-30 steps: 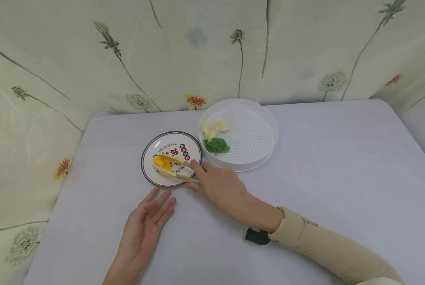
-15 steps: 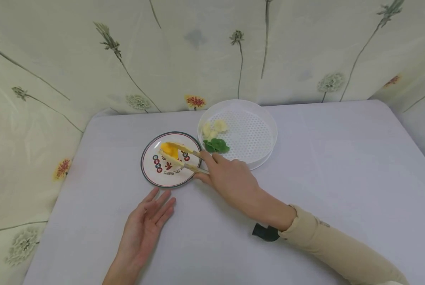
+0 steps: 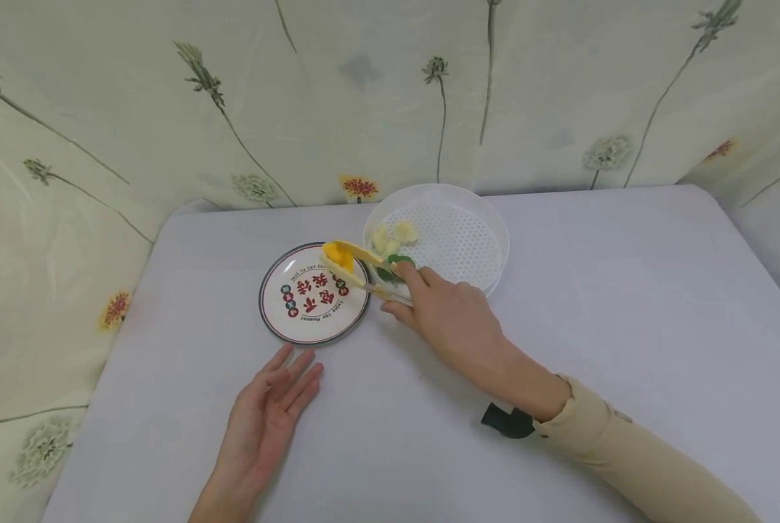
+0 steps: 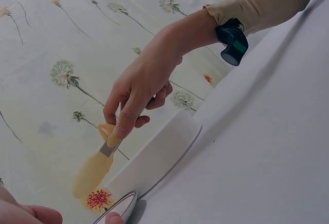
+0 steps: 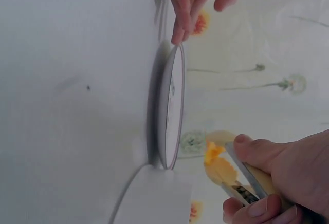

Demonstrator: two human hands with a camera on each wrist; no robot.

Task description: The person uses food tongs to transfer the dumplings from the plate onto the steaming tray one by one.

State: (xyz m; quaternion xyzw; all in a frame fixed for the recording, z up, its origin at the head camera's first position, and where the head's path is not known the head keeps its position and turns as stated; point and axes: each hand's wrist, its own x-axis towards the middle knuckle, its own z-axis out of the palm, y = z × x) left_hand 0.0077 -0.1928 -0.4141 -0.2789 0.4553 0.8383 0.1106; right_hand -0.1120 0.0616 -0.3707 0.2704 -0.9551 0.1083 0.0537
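My right hand (image 3: 458, 319) grips a pair of tongs (image 3: 366, 254) with pale yellow tips. A bright orange-yellow piece of food (image 3: 340, 256) is pinched between the tips, raised above the right edge of a round white plate (image 3: 275, 312) with red lettering. Palm turned up and fingers loosely extended, my left hand (image 3: 259, 421) rests by the plate's near rim; in the right wrist view its fingertips appear to touch that rim. Right of the plate stands a round white perforated basket (image 3: 458, 250), partly hidden by the tongs and right hand.
Inside the basket's left side lie pale yellow slices (image 3: 403, 232) and green leaves (image 3: 386, 274), the leaves partly covered by my right hand. A white cloth (image 3: 599, 290) covers the table. Behind it hangs a flower-patterned curtain (image 3: 527, 94).
The tongs have lifted the orange-yellow piece off the plate and carried it right and away from me toward the basket. Lettering it covered now shows. My left hand stays put.
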